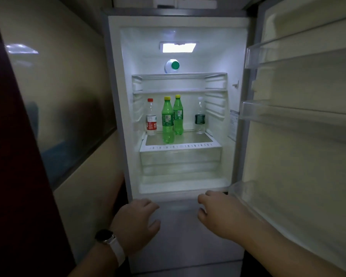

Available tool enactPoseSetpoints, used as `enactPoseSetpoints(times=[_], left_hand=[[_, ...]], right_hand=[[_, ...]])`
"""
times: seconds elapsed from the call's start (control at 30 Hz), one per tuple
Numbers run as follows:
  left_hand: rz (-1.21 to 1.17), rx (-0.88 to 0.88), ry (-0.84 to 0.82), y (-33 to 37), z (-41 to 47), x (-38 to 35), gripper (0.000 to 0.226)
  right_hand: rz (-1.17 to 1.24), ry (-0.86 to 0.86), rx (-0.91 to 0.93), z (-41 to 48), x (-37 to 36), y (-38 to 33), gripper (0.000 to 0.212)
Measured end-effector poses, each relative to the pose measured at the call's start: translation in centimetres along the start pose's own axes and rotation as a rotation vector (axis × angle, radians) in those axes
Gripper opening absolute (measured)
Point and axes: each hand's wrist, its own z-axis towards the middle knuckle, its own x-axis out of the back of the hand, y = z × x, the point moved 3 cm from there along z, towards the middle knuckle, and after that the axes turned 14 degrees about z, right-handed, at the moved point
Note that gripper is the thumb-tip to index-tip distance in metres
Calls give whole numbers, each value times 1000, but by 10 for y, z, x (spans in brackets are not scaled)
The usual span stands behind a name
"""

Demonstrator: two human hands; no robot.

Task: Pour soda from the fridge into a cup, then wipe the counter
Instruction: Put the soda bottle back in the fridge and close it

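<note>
Soda stands inside the fridge [113, 76], whose upper compartment is open and lit by a lamp [178, 47] in its back wall. Two green bottles with yellow caps sit upright on the fridge's lower glass shelf [192, 139]: the front green bottle [167, 120] near the shelf's middle, the rear green bottle [178, 116] just beside and behind it, further into the fridge. Whether the two touch cannot be told. Toward the fridge's left wall stands a clear bottle with a red cap [151, 118] and a red label. Toward the fridge's right wall, apart from the others, stands a clear bottle with a dark label [200, 116]. An upper shelf [179, 90] crosses the fridge above the bottle caps, and above that a white dial [175, 65] with a green centre sits on the back wall. A clear drawer [180, 158] fills the fridge under the lower shelf.

Swung out on the fridge's right side, the door [298, 146] shows its clear bins [288, 54].

Both hands hover in front of the fridge, below the open compartment and well short of the bottles. The left hand [136, 222] is relaxed, fingers loosely bent, grasping nothing; its wrist carries a watch [105, 237] on a white band. The right hand [218, 212] is likewise slack and empty, near the fridge's bottom ledge; whether it touches that ledge cannot be told.
</note>
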Motion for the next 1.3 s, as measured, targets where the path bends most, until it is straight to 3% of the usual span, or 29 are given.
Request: enactPoseSetpoints(times=[0.3,0.53,0.67,0.83,1.03,1.3], left_hand=[[-73,-60,7,21,-59,8,39],[-172,-195,2,74,-92,1,42],[-218,-291,16,118,-101,16,40],[-233,-380,71,177,-103,44,37],[-239,-475,115,264,-101,82,35],[-263,-467,124,389,-87,137,41]], right_hand=[[-72,81,-16,-75,-11,-24,31],[-135,68,-161,-153,-1,-29,27],[-128,44,-246,-196,16,-20,37],[-139,137,-314,-256,44,-6,27],[-141,88,-355,-326,86,28,44],[-99,163,-389,-412,140,103,39]])
